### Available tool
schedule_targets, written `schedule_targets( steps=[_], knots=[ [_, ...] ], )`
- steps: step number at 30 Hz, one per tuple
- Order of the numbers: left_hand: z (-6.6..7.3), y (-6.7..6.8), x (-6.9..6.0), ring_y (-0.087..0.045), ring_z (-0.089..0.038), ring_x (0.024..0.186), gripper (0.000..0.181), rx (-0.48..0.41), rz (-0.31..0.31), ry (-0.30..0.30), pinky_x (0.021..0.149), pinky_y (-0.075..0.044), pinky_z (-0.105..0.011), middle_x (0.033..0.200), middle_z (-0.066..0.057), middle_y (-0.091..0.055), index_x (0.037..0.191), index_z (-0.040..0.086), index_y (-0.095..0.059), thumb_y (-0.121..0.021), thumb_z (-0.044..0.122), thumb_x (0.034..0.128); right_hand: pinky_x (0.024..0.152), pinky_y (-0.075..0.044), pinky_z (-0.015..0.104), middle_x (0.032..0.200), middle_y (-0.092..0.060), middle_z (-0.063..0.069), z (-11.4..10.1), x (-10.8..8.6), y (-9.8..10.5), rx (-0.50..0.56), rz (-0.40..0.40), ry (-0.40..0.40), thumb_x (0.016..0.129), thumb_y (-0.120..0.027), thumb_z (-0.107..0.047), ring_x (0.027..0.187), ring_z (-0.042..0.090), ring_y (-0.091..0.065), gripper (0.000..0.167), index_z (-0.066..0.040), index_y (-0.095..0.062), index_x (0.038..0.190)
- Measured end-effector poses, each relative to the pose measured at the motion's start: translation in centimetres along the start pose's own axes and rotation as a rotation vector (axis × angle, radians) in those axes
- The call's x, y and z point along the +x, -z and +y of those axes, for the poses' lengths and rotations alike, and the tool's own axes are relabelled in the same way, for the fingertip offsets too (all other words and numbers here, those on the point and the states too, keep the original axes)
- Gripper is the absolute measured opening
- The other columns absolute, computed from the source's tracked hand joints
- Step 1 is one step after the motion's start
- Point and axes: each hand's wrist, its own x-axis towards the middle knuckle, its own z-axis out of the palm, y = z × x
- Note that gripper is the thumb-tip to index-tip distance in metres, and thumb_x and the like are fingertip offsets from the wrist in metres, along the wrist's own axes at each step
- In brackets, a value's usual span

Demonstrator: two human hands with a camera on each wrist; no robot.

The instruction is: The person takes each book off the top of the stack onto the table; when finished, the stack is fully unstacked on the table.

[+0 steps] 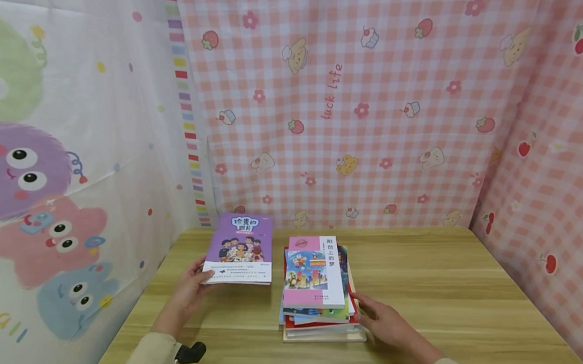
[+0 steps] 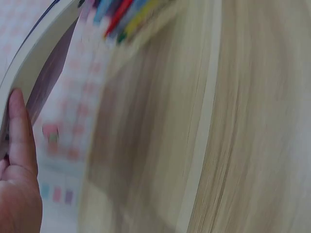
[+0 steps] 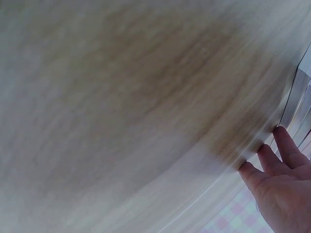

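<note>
A purple picture book (image 1: pixel 243 242) with a white band along its bottom is in my left hand (image 1: pixel 191 285), at the left of the table. The thumb lies on its cover at the lower left corner, with fingers beneath. In the left wrist view, the left hand (image 2: pixel 19 160) supports the book (image 2: pixel 36 63), which is raised off the wood. Beside it stands a stack of books (image 1: pixel 322 330), topped by a pink and white book (image 1: pixel 311 298). My right hand (image 1: pixel 388 324) touches the stack's right side with extended fingers; the right wrist view shows these fingertips (image 3: pixel 286 141) against the books' edges.
The wooden table (image 1: pixel 428 283) extends to the right of the stack. A pink checked curtain (image 1: pixel 378 179) hangs behind it, and a white cartoon curtain (image 1: pixel 117 208) borders the left side. A black strap end (image 1: pixel 191 353) sticks out from the left wrist.
</note>
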Motion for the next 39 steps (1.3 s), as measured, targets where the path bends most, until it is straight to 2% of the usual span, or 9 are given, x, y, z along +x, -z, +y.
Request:
schedule_targets(
  steps=[10, 18, 22, 24, 28, 31, 34, 37, 39],
  knots=[
    [-0.3, 6.1, 1.7, -0.064, -0.008, 0.091, 0.065, 0.069, 0.019, 0.009, 0.088, -0.055, -0.031, 0.107, 0.0, -0.057, 0.155, -0.006, -0.007, -0.041, -0.01, 0.1, 0.107, -0.033, 0.062, 0.141, -0.054, 0.019, 0.0, -0.1, 0.0, -0.02, -0.003, -0.013, 0.096, -0.065, -0.034, 0.133, 0.041, -0.045, 0.056, -0.017, -0.05, 0.147],
    [-0.1, 8.7, 2.0, -0.065, -0.007, 0.087, 0.064, 0.112, 0.044, 0.055, 0.085, -0.056, -0.031, 0.099, 0.006, -0.059, 0.154, -0.009, -0.006, -0.039, -0.012, 0.0988, 0.106, -0.032, 0.065, 0.141, -0.054, 0.021, -0.3, -0.2, 0.0, -0.016, -0.01, -0.009, 0.096, -0.065, -0.031, 0.133, 0.043, -0.044, 0.054, -0.017, -0.05, 0.147],
    [0.2, 9.2, 2.2, -0.064, -0.006, 0.082, 0.062, 0.155, 0.112, 0.093, 0.08, -0.058, -0.029, 0.099, 0.001, -0.06, 0.151, -0.013, -0.007, -0.039, -0.012, 0.0975, 0.107, -0.032, 0.064, 0.142, -0.053, 0.02, -0.3, -0.2, 0.0, -0.016, -0.013, -0.014, 0.097, -0.065, -0.03, 0.134, 0.042, -0.043, 0.054, -0.018, -0.05, 0.147],
    [0.4, 9.2, 2.5, -0.063, -0.005, 0.077, 0.062, 0.19, 0.184, 0.109, 0.075, -0.058, -0.026, 0.102, -0.007, -0.058, 0.15, -0.015, -0.01, -0.039, -0.011, 0.0967, 0.107, -0.032, 0.064, 0.143, -0.052, 0.019, -0.3, -0.2, 0.0, -0.014, -0.011, -0.018, 0.097, -0.065, -0.03, 0.134, 0.042, -0.043, 0.054, -0.018, -0.049, 0.147],
    [0.6, 9.0, 3.3, -0.059, -0.001, 0.069, 0.063, 0.245, 0.307, 0.135, 0.066, -0.056, -0.02, 0.126, -0.028, -0.045, 0.151, -0.014, -0.009, -0.04, -0.008, 0.0958, 0.106, -0.032, 0.064, 0.143, -0.052, 0.02, -0.3, -0.2, 0.0, -0.015, -0.009, -0.018, 0.097, -0.065, -0.029, 0.134, 0.043, -0.043, 0.054, -0.018, -0.049, 0.147],
    [0.6, 8.8, 3.6, -0.058, -0.005, 0.075, 0.064, 0.3, 0.371, 0.149, 0.065, -0.054, -0.019, 0.141, -0.034, -0.033, 0.152, -0.012, -0.011, -0.041, -0.005, 0.0959, 0.106, -0.032, 0.064, 0.142, -0.052, 0.021, -0.4, -0.2, 0.1, -0.015, -0.007, -0.016, 0.097, -0.065, -0.028, 0.134, 0.043, -0.043, 0.054, -0.017, -0.05, 0.147],
    [0.7, 8.6, 3.7, -0.057, -0.025, 0.106, 0.065, 0.372, 0.396, 0.157, 0.088, -0.051, -0.03, 0.149, -0.036, -0.027, 0.153, -0.01, -0.013, -0.044, 0.001, 0.0974, 0.106, -0.032, 0.064, 0.142, -0.052, 0.021, -0.5, -0.2, 0.1, -0.013, -0.006, -0.018, 0.097, -0.065, -0.028, 0.134, 0.043, -0.043, 0.054, -0.017, -0.05, 0.147],
    [1.1, 8.3, 3.6, -0.034, -0.044, 0.134, 0.063, 0.535, 0.381, 0.12, 0.111, -0.033, -0.048, 0.152, -0.037, -0.022, 0.152, -0.01, -0.018, -0.047, 0.007, 0.0981, 0.106, -0.033, 0.064, 0.142, -0.052, 0.021, -0.5, -0.2, 0.1, -0.012, -0.004, -0.022, 0.097, -0.065, -0.029, 0.134, 0.043, -0.043, 0.054, -0.016, -0.05, 0.147],
    [1.6, 7.9, 3.6, -0.023, -0.05, 0.139, 0.062, 0.666, 0.356, 0.083, 0.115, -0.022, -0.055, 0.151, -0.039, -0.02, 0.15, -0.011, -0.021, -0.047, 0.01, 0.0978, 0.106, -0.033, 0.064, 0.142, -0.052, 0.021, -0.5, -0.2, 0.1, -0.013, -0.005, -0.028, 0.097, -0.065, -0.03, 0.134, 0.043, -0.043, 0.054, -0.016, -0.05, 0.147]
  ],
)
